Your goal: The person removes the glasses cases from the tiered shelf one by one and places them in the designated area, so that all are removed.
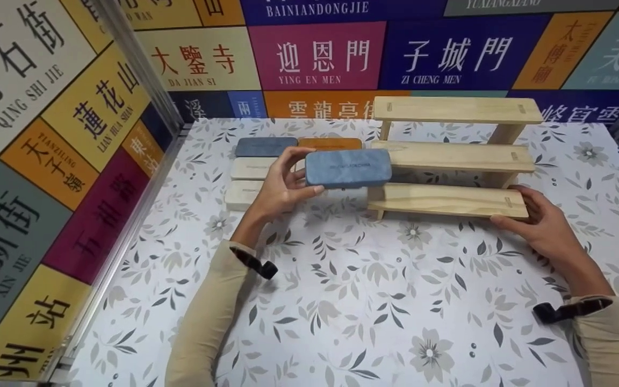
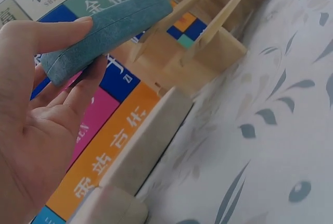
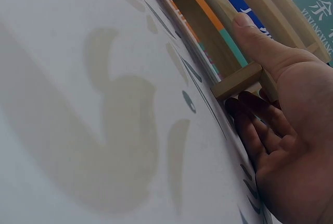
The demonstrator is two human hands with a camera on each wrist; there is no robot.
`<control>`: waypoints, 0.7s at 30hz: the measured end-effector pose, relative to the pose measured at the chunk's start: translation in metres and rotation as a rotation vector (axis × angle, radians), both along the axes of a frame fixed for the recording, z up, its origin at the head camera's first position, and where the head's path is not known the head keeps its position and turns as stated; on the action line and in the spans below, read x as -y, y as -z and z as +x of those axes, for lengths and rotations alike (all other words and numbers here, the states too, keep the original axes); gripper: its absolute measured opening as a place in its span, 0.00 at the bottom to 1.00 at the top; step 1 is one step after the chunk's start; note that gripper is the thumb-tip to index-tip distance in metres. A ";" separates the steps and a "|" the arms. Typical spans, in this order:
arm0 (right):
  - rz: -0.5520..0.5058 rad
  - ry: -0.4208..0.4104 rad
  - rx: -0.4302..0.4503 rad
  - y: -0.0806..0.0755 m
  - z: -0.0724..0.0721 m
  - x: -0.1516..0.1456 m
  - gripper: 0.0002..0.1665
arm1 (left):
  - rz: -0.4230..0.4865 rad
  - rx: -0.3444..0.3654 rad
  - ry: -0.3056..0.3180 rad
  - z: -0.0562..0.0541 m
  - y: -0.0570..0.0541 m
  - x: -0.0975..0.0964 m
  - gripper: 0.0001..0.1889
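My left hand [image 1: 280, 188] holds a blue glasses case [image 1: 348, 167] by its left end, thumb along the front side and fingers behind. In the left wrist view the glasses case [image 2: 109, 36] is raised off the table, its lid seam showing. A three-step wooden display stand [image 1: 449, 200] stands to the right of the case. At the right end of its lowest step, my right hand [image 1: 548, 226] grips the board, thumb at the front edge. The right wrist view shows the thumb over the stand [image 3: 239, 81] and the other fingers below, beside its leg.
Left of the stand lie another blue case [image 1: 266, 146], an orange case [image 1: 331, 143] and two cream cases, one farther back [image 1: 247, 167] and one nearer [image 1: 242, 196]. A leaf-patterned cloth [image 1: 352, 301] covers the table. Sign-printed walls [image 1: 317, 56] rise behind and at the left.
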State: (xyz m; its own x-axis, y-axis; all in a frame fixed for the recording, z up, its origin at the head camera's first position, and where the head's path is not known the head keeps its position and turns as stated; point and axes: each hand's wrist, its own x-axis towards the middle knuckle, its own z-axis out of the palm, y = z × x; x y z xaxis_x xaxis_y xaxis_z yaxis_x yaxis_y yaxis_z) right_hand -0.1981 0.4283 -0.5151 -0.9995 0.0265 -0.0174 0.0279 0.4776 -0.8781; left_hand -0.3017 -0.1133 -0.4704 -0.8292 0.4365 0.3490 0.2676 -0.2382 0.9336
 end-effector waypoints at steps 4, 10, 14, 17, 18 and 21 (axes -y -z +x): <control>0.009 0.002 0.006 0.000 -0.002 0.000 0.52 | -0.027 0.005 -0.012 -0.001 0.000 0.015 0.39; 0.024 0.001 0.007 -0.001 -0.001 0.001 0.52 | -0.096 0.014 -0.033 -0.004 -0.001 0.034 0.38; 0.026 0.004 0.010 -0.002 -0.001 0.001 0.53 | -0.178 0.021 -0.034 -0.006 0.001 0.039 0.40; 0.025 0.003 0.006 -0.002 0.000 0.000 0.53 | -0.258 0.023 -0.036 -0.006 0.002 0.039 0.40; 0.022 -0.002 -0.003 -0.001 0.000 0.000 0.52 | -0.278 0.022 -0.030 -0.006 0.002 0.038 0.40; 0.018 -0.016 -0.034 0.001 0.000 0.000 0.50 | -0.318 0.015 -0.019 -0.005 0.002 0.036 0.39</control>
